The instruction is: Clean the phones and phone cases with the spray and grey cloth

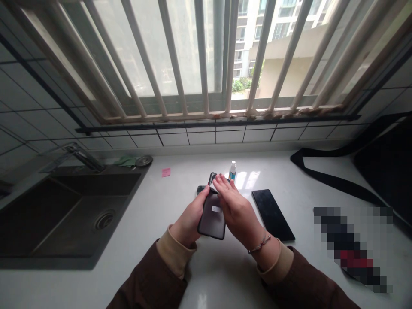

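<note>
A phone (210,221) in a dark case, with a small white label on it, is tilted up over the counter. My left hand (192,214) grips it along its left edge, thumb near the upper part. Across the phone's upper right lies my right hand (233,201), fingers stretched out together and flat. Something small and white shows under those fingertips; its kind is hidden. Behind the hands stands a small white-capped bottle (232,170) with a blue label. Another dark flat thing (200,189) is partly covered by the phone and left hand.
A black tablet-like slab (273,214) lies to the right on the white counter (144,240). The dark sink (71,223) with a faucet (85,156) is at left. A pink note (165,172) lies near the back. A black strap (334,176) trails in from the right; one item there is pixelated.
</note>
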### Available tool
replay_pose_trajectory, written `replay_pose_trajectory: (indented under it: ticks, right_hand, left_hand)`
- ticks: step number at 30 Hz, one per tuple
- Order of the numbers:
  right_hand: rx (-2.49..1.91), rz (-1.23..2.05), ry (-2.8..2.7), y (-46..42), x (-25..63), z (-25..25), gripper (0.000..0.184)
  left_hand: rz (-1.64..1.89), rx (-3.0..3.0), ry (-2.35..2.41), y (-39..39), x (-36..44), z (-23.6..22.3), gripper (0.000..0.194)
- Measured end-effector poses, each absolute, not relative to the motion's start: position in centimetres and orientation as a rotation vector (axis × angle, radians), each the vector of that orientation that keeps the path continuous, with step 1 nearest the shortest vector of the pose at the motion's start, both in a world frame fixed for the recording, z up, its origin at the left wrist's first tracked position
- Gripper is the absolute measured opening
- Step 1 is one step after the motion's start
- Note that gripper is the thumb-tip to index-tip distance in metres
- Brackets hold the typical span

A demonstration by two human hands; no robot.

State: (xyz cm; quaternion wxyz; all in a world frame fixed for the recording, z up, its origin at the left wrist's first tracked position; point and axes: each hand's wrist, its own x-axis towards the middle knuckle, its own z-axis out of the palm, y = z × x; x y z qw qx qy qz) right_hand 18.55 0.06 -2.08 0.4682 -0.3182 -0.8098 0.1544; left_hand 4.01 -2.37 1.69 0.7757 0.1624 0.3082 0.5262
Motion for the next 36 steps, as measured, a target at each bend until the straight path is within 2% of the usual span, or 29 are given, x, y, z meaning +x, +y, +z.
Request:
replay_pose_trajectory:
  ticks: [5, 9, 12, 15, 18, 21, 25, 29, 36]
  right_hand:
    - [-0.664, 0.436, -2.082, -0.4, 18.3, -1.7, 0.050]
    - [-0.602, 0.677, -2.029, -1.0, 18.2, -1.3, 0.043]
    - [-0.759, 0.996, -1.688, -0.7, 18.3, -1.3, 0.036]
    - [-0.910, 1.123, -1.248, 0.4, 18.7, -1.8, 0.043]
    - [-1.000, 1.019, -1.088, 1.2, 19.2, -2.0, 0.047]
    - [-1.029, 0.876, -1.301, 0.8, 19.3, -1.6, 0.042]
    - [-0.792, 0.727, -1.858, -0.4, 18.6, -1.2, 0.045]
    - [-0.622, 0.631, -2.161, -1.2, 18.0, -1.3, 0.050]
    - [-0.369, 0.650, -2.292, -2.0, 18.2, -0.7, 0.044]
  left_hand:
    - [1.254, 0.203, 0.593, -1.7, 3.6, 1.0, 0.048]
    - [1.295, 0.180, 0.695, -1.5, 3.3, 1.3, 0.050]
    - [1.326, 0.244, 0.776, -1.4, 3.0, 1.7, 0.051]
    - [1.268, 0.337, 0.861, -1.5, 2.8, 2.1, 0.052]
    - [1.073, 0.423, 0.885, -2.0, 2.8, 2.2, 0.058]
    - [0.955, 0.461, 0.826, -2.4, 3.2, 1.8, 0.057]
    - [1.126, 0.324, 0.707, -2.2, 3.9, 1.2, 0.045]
    - [1.281, 0.156, 0.721, -1.8, 3.6, 1.0, 0.043]
    - [1.289, 0.151, 0.849, -1.5, 2.2, 1.5, 0.064]
